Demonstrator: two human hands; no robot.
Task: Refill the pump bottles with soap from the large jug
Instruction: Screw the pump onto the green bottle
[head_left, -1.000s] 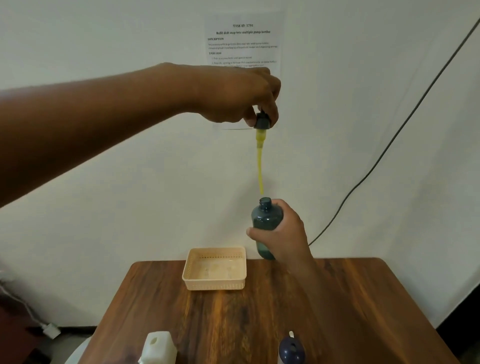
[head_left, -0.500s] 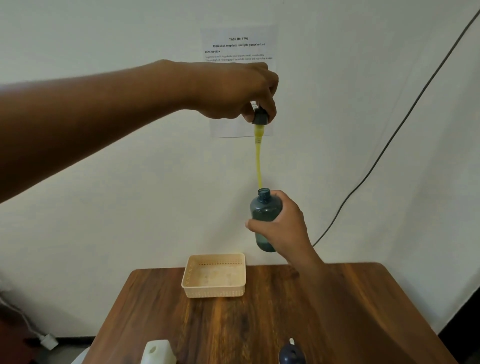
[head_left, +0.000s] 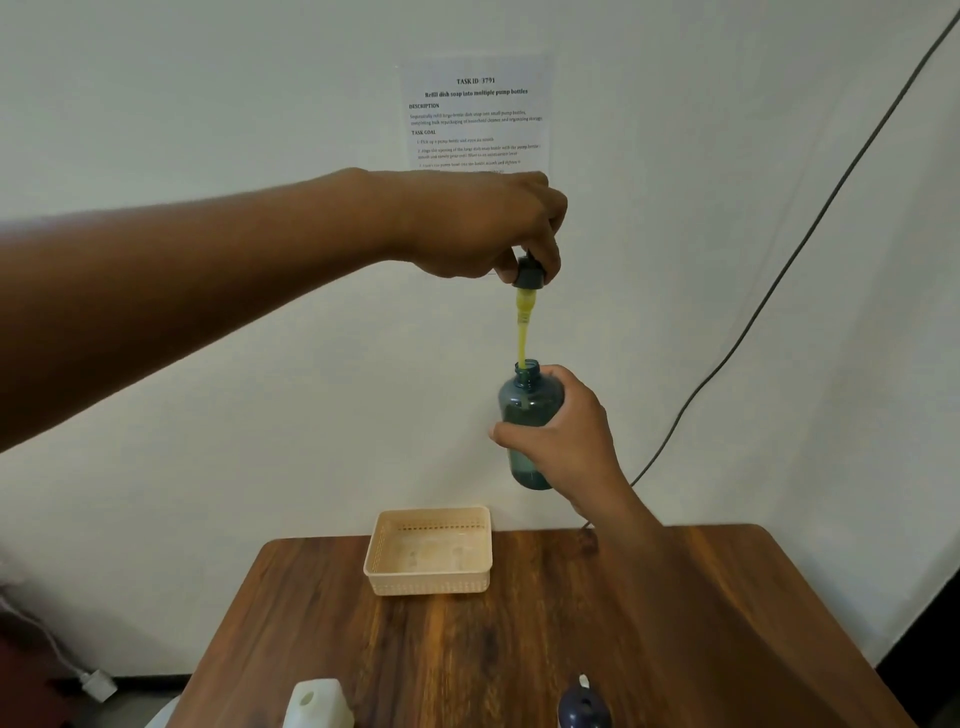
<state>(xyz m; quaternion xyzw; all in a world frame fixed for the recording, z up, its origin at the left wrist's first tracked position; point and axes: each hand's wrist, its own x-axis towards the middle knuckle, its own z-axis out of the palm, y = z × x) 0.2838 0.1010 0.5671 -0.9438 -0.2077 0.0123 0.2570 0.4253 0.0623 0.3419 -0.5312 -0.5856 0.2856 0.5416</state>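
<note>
My right hand (head_left: 569, 441) grips a dark teal pump bottle (head_left: 527, 410) upright in the air above the table's far edge. My left hand (head_left: 488, 228) pinches the black pump head (head_left: 530, 275) straight above it. The pump's yellow, soap-coated tube (head_left: 522, 332) hangs down, and its lower end is inside the bottle's open neck. The white jug (head_left: 317, 704) shows only its top at the bottom edge. A second dark pump bottle (head_left: 582, 706) stands at the bottom edge, right of the jug.
A beige plastic basket (head_left: 382, 556) sits at the far middle of the wooden table (head_left: 675, 623). A task sheet (head_left: 475, 114) hangs on the white wall, and a black cable (head_left: 753, 322) runs down the wall on the right.
My left hand has lowered the pump head, and the yellow tube's tip, which hung above the bottle's mouth, has gone into the neck. My right hand has raised the bottle a little.
</note>
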